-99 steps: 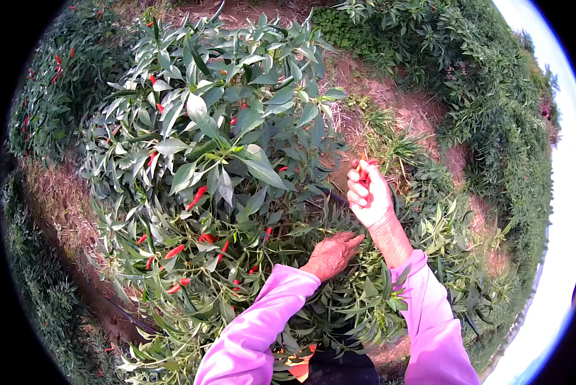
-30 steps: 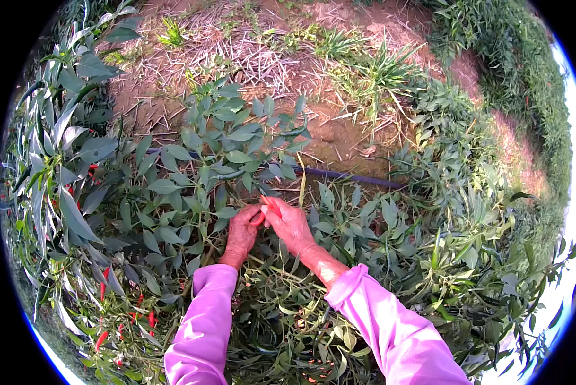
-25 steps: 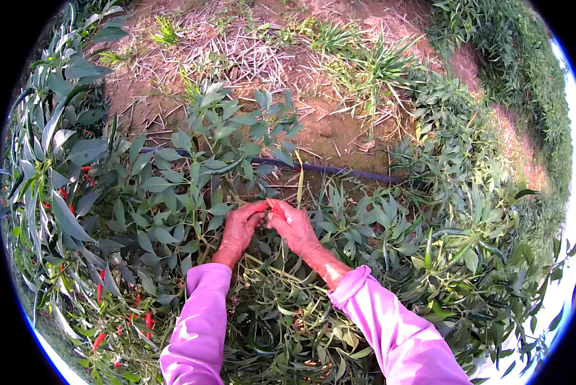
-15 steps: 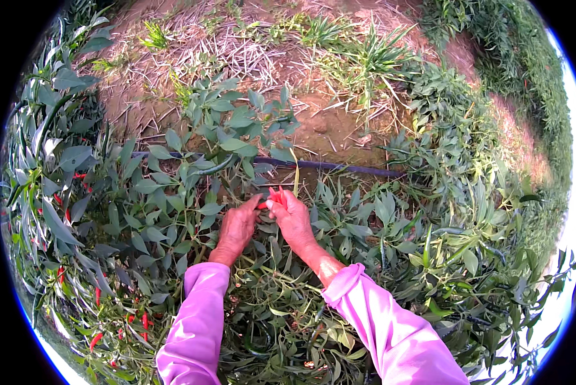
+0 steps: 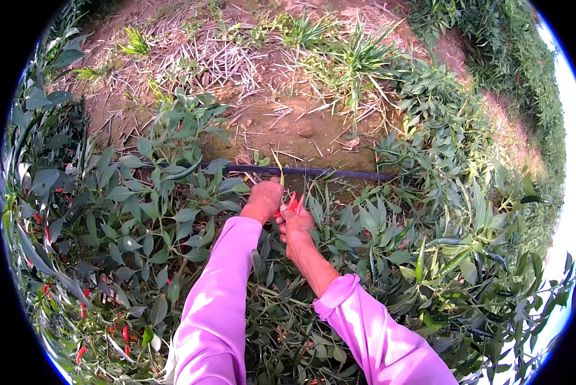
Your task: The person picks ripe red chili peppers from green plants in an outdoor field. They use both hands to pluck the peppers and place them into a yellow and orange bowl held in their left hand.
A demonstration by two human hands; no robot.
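Several red chili peppers (image 5: 294, 202) stick up out of my right hand (image 5: 297, 228), whose fingers are closed around them. Just left of it and a little farther out is my left hand (image 5: 264, 200), back side up; its fingers point away and are mostly hidden, so what they hold cannot be made out. A thin yellowish stalk (image 5: 280, 168) rises right at the left fingertips. Leafy chili plants (image 5: 188, 215) surround both hands, and a long green chili pepper (image 5: 184, 171) hangs among the leaves to the left.
A dark hose (image 5: 333, 172) runs across the soil just beyond my hands. Dry straw (image 5: 217, 64) and grass tufts (image 5: 365, 54) lie farther off. More red chili peppers (image 5: 126, 335) hang at lower left, green ones (image 5: 445, 242) at right.
My left hand has reached forward and to the right, past the right hand. The leafy branch ahead has swung left, uncovering more hose. My right hand still holds the red chili peppers, slightly lower.
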